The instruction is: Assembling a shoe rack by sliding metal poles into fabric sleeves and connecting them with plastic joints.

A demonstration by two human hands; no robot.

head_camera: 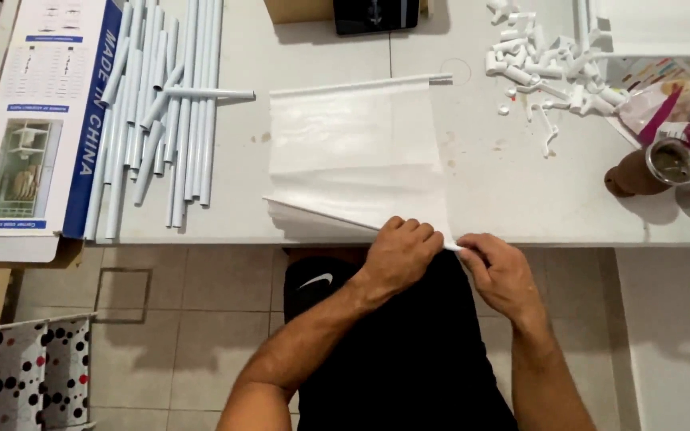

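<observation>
A stack of white fabric sheets (357, 156) lies on the white table (505, 191), reaching its near edge. A thin white rod (361, 84) runs through the hem along the top sheet's far edge. My left hand (399, 254) rests closed on the near right corner of the sheets. My right hand (498, 271) pinches that same corner at the table's edge, right beside the left hand.
A bundle of white tubes (161, 112) lies left of the sheets, next to a flattened printed carton (37, 120). White plastic connectors (549, 60) are heaped at the far right. A brown metal-topped object (650, 169) and wrappers sit at the right edge. A spotted fabric shelf (21, 375) stands on the floor.
</observation>
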